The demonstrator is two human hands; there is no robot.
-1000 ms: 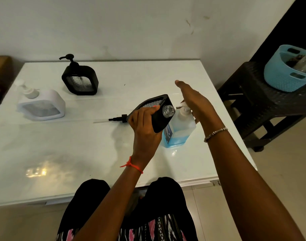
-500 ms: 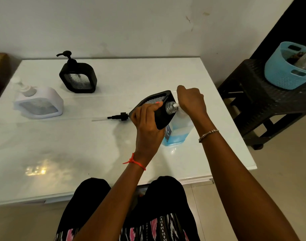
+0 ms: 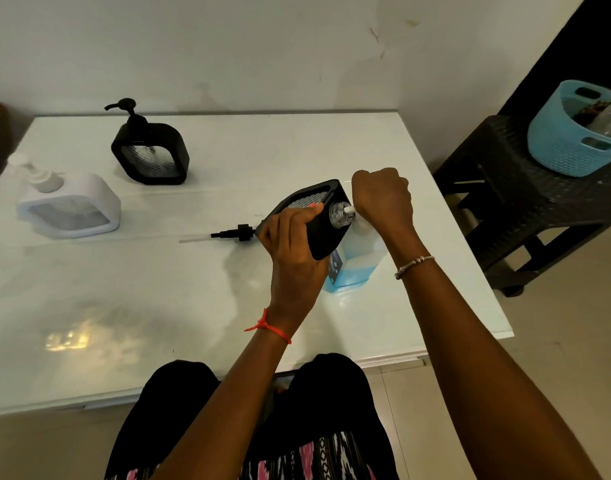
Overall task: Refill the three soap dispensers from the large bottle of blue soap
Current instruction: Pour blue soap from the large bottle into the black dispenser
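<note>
Right hand (image 3: 383,199) has gone from flat and open above the pump a second ago to a closed fist on top of the large bottle (image 3: 356,265). The fingers are curled over the pump head, which is hidden under the hand. Left hand (image 3: 293,247) hold is unchanged: it is wrapped around the black dispenser (image 3: 326,233), just right of frame centre. That dispenser is tilted on its side with no pump fitted, and its clear neck (image 3: 338,216) faces right. White spout (image 3: 349,210) of the large bottle sits right at that neck opening. The large bottle stands on the white table (image 3: 158,306), partly behind the held dispenser, with blue soap in its lower part.

The removed pump (image 3: 233,234) lies flat on the table just left of the left hand. Second black dispenser (image 3: 151,154) stands upright at upper left, pump on. White dispenser (image 3: 72,206) is at far left, pump on. Blue basket (image 3: 567,150) sits on a dark stool (image 3: 505,195) at upper right.
</note>
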